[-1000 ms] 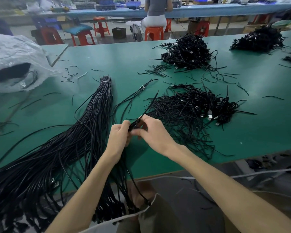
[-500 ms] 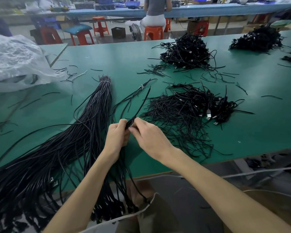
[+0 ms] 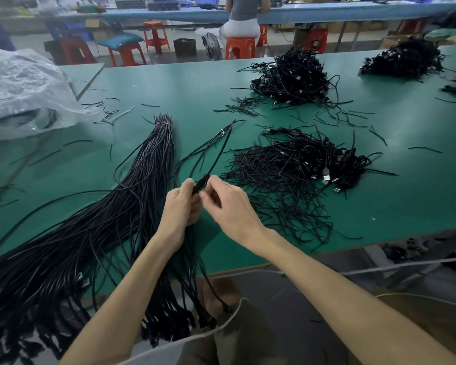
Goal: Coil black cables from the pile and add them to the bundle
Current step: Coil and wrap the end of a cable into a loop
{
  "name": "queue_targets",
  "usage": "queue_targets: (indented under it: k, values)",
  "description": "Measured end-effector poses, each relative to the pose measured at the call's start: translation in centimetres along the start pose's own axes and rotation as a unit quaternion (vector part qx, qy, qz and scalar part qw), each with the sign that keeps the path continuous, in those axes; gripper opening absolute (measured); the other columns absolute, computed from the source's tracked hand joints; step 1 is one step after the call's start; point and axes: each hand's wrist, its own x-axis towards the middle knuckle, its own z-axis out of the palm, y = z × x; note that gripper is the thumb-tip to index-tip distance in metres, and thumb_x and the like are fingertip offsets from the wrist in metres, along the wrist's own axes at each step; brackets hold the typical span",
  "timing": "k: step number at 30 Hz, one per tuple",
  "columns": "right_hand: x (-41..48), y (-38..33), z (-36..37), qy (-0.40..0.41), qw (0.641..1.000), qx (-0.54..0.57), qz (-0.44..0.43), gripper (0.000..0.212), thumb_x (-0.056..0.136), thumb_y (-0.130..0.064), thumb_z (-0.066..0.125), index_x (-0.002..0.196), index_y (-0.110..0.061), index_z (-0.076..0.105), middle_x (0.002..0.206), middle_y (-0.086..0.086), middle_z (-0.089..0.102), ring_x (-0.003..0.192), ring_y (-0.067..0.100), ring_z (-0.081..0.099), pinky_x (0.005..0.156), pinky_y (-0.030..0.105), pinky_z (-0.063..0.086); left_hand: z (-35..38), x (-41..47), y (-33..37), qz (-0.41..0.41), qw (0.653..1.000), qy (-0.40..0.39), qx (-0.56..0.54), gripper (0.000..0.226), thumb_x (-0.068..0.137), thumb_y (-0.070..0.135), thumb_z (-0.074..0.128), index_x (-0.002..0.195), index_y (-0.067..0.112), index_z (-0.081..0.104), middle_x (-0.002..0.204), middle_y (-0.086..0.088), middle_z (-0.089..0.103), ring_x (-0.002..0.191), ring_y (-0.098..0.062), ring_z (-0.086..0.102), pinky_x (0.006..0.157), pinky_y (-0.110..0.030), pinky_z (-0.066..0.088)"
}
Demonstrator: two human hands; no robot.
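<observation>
Green table (image 3: 169, 83), orange stools (image 3: 239, 47) behind

bundle (image 3: 153, 159) left on table (image 3: 406, 196), pile (image 3: 295, 164) right

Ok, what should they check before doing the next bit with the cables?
1. Is the left hand gripping the cables? ok.
2. Is the right hand pinching them at the top? ok.
3. Are they coiled? not ok, they hang straight off the table.
4. Is the pile close, to the right? ok.
5. Is the bundle tied? ok, white tie at its far end.
6. Any tangles inside the grip? cannot tell.
</observation>
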Motion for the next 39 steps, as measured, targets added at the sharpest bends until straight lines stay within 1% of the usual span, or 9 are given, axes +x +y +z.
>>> queue_targets:
  k: [10,13,16,19,24,27,30,33,39]
  values:
    - [0.2,1.3,-1.1,0.038,0.995,0.052,0.078,0.023,0.102,-0.019,0.059,0.083,-0.011,0.051,0.063,0.0,0.058,0.058,0.025,0.057,0.062,0.047,0.05,0.9,-1.3,0.6,0.117,0.974,-0.036,0.193,0.039,0.112,0.032,0.037,0.084,0.009,0.05,0.065,0.0,0.051,0.057,-0.018,0.046,0.056,-0.04,0.042]
    - [0.0,1.5,-1.5,0.039,0.993,0.078,0.083,0.023,0.102,-0.021,0.059,0.082,-0.014,0.052,0.06,0.002,0.059,0.055,0.026,0.057,0.058,0.045,0.05,0.4,-1.9,1.5,0.118,0.963,-0.064,0.233,0.015,0.111,0.028,0.042,0.109,0.019,0.054,0.071,-0.001,0.067,0.059,-0.023,0.058,0.06,-0.039,0.049]
    - [-0.5,1.6,-1.9,0.029,0.992,0.086,0.09,0.022,0.103,-0.02,0.059,0.082,-0.016,0.053,0.059,0.001,0.061,0.05,0.023,0.059,0.057,0.043,0.052,-0.4,-2.4,3.3,0.105,0.969,-0.122,0.19,0.027,0.11,0.029,0.041,0.132,0.016,0.049,0.081,-0.006,0.075,0.068,-0.03,0.069,0.065,-0.039,0.056]
    - [-0.9,1.1,-2.6,0.02,0.988,0.123,0.092,0.021,0.104,-0.019,0.059,0.085,-0.013,0.054,0.069,0.009,0.067,0.051,0.029,0.061,0.057,0.05,0.054,-1.5,-3.0,5.4,0.125,0.962,-0.184,0.161,0.042,0.106,0.036,0.035,0.129,0.009,0.057,0.091,-0.016,0.075,0.074,-0.032,0.073,0.069,-0.046,0.061]
    - [-0.7,-1.1,-4.3,0.021,0.989,0.143,0.023,0.019,0.104,-0.018,0.06,0.088,-0.009,0.055,0.069,0.007,0.065,0.052,0.027,0.06,0.058,0.048,0.053,-2.4,-3.5,7.2,0.228,0.936,-0.193,0.184,0.028,0.103,0.009,0.054,0.129,0.01,0.063,0.093,-0.024,0.063,0.075,-0.022,0.064,0.07,-0.045,0.057]
    - [-0.3,-2.3,-5.4,0.014,0.988,0.152,-0.016,0.015,0.103,-0.012,0.06,0.091,-0.006,0.055,0.068,-0.001,0.061,0.053,0.023,0.061,0.055,0.045,0.054,-2.1,-3.5,7.8,0.285,0.92,-0.138,0.23,0.032,0.097,0.027,0.066,0.128,0.019,0.068,0.117,-0.007,0.054,0.104,-0.019,0.059,0.087,-0.048,0.055]
    - [-0.1,-3.2,-5.8,0.016,0.987,0.155,-0.033,0.009,0.097,-0.005,0.063,0.092,-0.004,0.056,0.068,0.008,0.061,0.054,0.024,0.063,0.059,0.046,0.055,-1.7,-3.6,8.3,0.341,0.886,-0.146,0.277,0.039,0.1,0.029,0.057,0.135,0.013,0.063,0.139,0.007,0.057,0.129,-0.013,0.054,0.104,-0.033,0.046]
    - [-0.1,-3.8,-5.8,0.02,0.986,0.164,-0.038,0.007,0.101,-0.01,0.061,0.096,-0.005,0.06,0.068,0.005,0.061,0.05,0.024,0.061,0.058,0.044,0.053,-1.2,-3.9,8.3,0.349,0.895,-0.108,0.257,0.028,0.103,0.026,0.053,0.118,0.007,0.067,0.097,0.023,0.068,0.091,0.01,0.061,0.079,-0.011,0.043]
    - [-0.3,-3.7,-5.4,0.035,0.994,0.085,-0.055,0.018,0.102,-0.011,0.06,0.088,-0.002,0.055,0.068,0.004,0.054,0.058,0.028,0.052,0.059,0.045,0.046,-0.2,-4.0,8.3,0.251,0.93,-0.017,0.268,0.03,0.103,0.036,0.055,0.088,0.011,0.064,0.067,0.001,0.059,0.059,-0.012,0.051,0.06,-0.027,0.047]
